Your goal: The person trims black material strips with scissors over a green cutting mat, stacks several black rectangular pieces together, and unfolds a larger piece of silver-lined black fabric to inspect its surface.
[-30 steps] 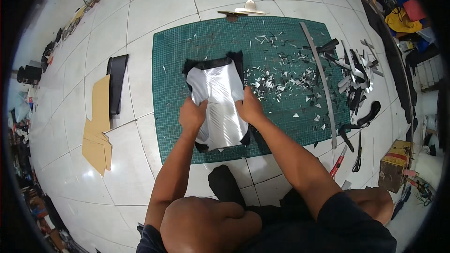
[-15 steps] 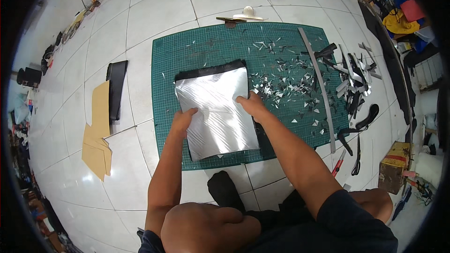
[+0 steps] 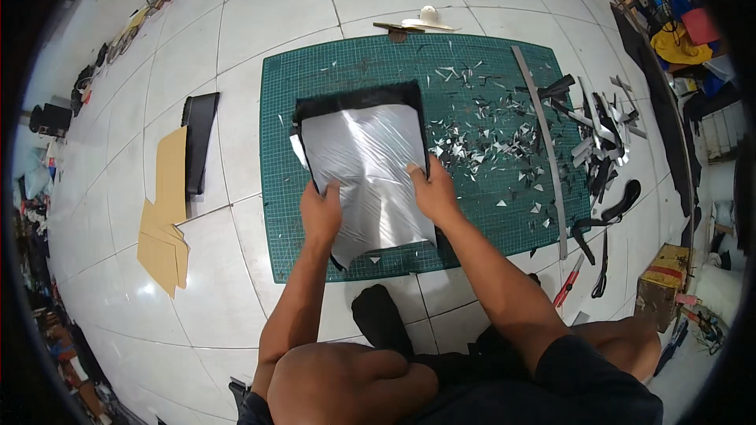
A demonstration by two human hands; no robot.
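Between my hands is a stack of rectangular sheets, a shiny silver sheet (image 3: pixel 366 142) over black material (image 3: pixel 362 98) that shows along the far edge. My left hand (image 3: pixel 321 208) grips its left side, thumb on top and fingers underneath. On the right side my right hand (image 3: pixel 435 189) pinches it the same way. The silver surface bows a little between them. Below lies a green cutting mat (image 3: pixel 283 252); whether the stack touches it I cannot tell. A sliver of white shows at the stack's left edge.
Small silver and black scraps (image 3: pixel 480 145) litter the mat's right half, beside a long metal ruler (image 3: pixel 539 134). Farther right are cut strips (image 3: pixel 606 134), black-handled scissors (image 3: pixel 618 201) and a red cutter (image 3: pixel 568 283). Tan card pieces (image 3: pixel 169 181) and a folded black piece (image 3: pixel 202 142) lie left.
The stack has shifted slightly away from me and its silver sheet now bows. More black shows at the far edge, and a white sliver appears at left. Both hands still grip the sides.
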